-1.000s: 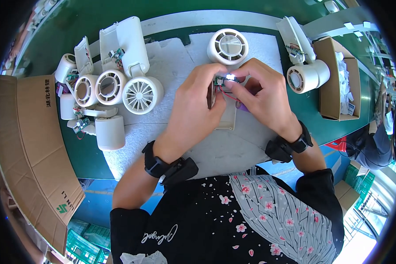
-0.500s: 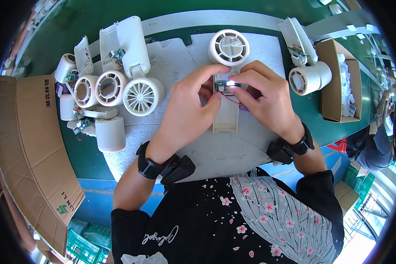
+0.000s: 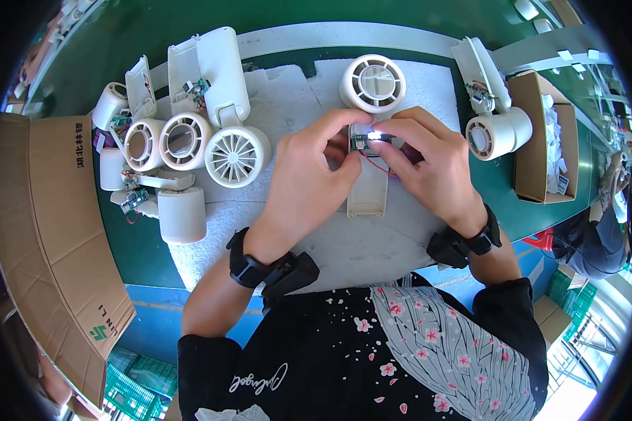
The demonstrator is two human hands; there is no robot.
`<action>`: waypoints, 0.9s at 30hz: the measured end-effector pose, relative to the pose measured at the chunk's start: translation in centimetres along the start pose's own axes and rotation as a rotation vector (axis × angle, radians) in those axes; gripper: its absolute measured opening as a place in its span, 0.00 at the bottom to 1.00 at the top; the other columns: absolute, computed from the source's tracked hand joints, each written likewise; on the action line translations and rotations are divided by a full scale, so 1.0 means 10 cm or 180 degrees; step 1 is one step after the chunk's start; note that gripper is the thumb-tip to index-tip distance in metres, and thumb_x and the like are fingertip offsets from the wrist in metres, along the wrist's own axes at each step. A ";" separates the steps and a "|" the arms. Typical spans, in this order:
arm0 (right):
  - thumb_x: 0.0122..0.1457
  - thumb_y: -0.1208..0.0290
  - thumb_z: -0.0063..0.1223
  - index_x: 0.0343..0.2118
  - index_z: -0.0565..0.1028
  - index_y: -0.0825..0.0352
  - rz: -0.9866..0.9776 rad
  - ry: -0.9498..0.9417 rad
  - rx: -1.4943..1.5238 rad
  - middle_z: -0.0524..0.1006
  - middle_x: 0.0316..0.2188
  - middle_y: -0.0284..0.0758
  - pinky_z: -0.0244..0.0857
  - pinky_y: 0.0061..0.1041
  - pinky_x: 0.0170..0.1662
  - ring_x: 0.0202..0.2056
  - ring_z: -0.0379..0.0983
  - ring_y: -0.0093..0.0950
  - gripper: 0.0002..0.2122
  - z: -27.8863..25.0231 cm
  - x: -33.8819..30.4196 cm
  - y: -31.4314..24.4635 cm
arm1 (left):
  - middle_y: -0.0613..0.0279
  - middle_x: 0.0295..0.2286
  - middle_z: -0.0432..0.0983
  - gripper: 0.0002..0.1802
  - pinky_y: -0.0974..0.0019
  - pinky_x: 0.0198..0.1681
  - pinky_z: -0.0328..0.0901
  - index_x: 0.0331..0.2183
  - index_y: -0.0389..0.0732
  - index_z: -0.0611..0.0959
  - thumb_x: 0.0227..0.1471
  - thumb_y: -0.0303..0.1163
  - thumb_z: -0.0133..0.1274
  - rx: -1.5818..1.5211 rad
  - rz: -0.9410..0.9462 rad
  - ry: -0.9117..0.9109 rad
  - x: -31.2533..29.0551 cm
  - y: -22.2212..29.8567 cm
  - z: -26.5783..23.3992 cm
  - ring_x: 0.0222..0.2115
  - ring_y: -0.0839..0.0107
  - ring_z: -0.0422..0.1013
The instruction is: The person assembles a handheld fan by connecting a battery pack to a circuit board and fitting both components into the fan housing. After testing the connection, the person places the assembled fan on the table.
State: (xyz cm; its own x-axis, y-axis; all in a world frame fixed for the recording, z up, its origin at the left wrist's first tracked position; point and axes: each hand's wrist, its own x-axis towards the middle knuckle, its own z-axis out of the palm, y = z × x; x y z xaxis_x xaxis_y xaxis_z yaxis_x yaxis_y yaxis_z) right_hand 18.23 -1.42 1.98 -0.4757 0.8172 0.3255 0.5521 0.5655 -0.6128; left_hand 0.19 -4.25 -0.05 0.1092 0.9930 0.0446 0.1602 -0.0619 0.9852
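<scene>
A white handheld fan lies in front of me, its round head (image 3: 373, 84) at the far end and its opened handle shell (image 3: 367, 195) pointing toward me. Across the handle sits a small green circuit board (image 3: 361, 141) with a bright white light shining at its right end. My left hand (image 3: 309, 172) is closed around the fan's left side, thumb and fingertips beside the board. The thumb and index finger of my right hand (image 3: 434, 163) pinch the board's lit end. A thin red wire (image 3: 376, 163) curves from the board between my hands.
Several white fans stand at the left, among them a fan with a spoked grille (image 3: 233, 157) and opened ones with boards exposed. Another opened fan (image 3: 490, 133) lies at the right beside a cardboard box (image 3: 530, 165) of white parts. A large carton (image 3: 56, 231) borders the left. Pale foam sheet (image 3: 281, 91) covers the worktop.
The whole view has shifted slightly, so the scene sits a little lower and further right. My hands keep the same hold, and the light on the board stays lit.
</scene>
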 end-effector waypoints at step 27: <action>0.48 0.77 0.64 0.37 0.72 0.68 0.1203 -0.1237 0.0975 0.73 0.27 0.32 0.63 0.18 0.24 0.20 0.67 0.18 0.14 -0.22 0.09 0.01 | 0.59 0.28 0.79 0.15 0.70 0.26 0.67 0.35 0.41 0.84 0.43 0.18 0.52 0.0583 0.0437 -0.0270 0.07 0.07 -0.05 0.20 0.69 0.72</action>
State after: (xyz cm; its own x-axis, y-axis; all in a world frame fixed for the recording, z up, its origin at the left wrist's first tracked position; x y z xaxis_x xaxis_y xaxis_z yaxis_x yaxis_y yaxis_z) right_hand 19.35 -0.40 3.85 -0.5321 0.8215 -0.2050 0.5369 0.1402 -0.8319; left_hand -0.11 -3.59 0.80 0.2230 0.9625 0.1543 0.3127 -0.2205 0.9239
